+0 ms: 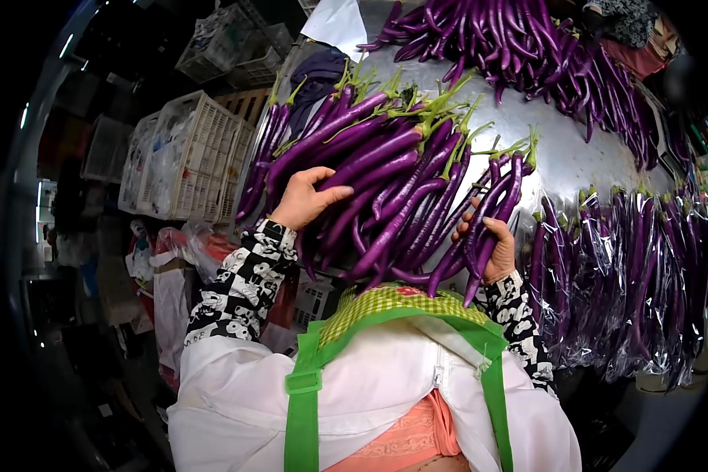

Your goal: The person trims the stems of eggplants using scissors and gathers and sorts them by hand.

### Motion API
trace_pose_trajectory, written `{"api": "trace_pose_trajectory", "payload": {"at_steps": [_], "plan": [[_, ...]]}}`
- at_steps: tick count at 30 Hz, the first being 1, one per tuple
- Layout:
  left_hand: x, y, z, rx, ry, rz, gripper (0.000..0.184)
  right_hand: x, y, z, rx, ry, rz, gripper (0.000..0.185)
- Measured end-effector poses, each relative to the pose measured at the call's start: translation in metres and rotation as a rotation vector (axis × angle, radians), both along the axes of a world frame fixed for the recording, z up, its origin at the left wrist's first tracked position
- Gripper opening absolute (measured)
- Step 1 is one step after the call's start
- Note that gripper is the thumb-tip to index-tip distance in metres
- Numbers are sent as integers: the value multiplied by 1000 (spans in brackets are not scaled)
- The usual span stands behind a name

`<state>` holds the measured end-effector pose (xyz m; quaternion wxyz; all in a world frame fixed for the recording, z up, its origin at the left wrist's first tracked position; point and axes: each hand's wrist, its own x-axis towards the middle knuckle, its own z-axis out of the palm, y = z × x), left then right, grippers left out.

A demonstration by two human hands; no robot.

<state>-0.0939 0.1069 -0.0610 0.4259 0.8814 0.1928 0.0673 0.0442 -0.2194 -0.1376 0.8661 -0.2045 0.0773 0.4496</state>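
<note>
Long purple eggplants with green stems lie in a big heap in front of me on a metal table. My left hand is at the heap's left side, its thumb and fingers bent around the lower end of one eggplant. A few eggplants are in my right hand, at the heap's right edge. Its fingers wrap round them from behind and the thumb lies across the front. Their stems point away from me, and their tips hang toward my green-trimmed apron.
Eggplants in clear plastic bags line the right side of the table. Another large pile of eggplants lies at the far side, near a person's patterned sleeve. White plastic crates stand at left. A dark cloth lies beside the heap.
</note>
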Motion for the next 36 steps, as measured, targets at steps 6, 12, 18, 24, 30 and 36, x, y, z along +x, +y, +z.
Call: {"api": "trace_pose_trajectory", "payload": {"at_steps": [6,12,18,24,30,36], "plan": [[11,3,2,-89,95,-78,37,-2,1,0,-27,-11,-22,55],[16,-21,20,472,69,-213,66,6,2,8,-6,-86,34,63],[21,-27,32,382,187,-254,50,14,-4,21,-52,-149,32,70],[35,-66,97,-444,200,-253,31,19,-9,12,-8,-132,-12,61],[84,-83,89,-905,352,-278,43,22,-11,-5,42,-95,-1,38],[118,-113,69,-1047,378,-482,49,22,-12,2,25,-31,-67,31]]}}
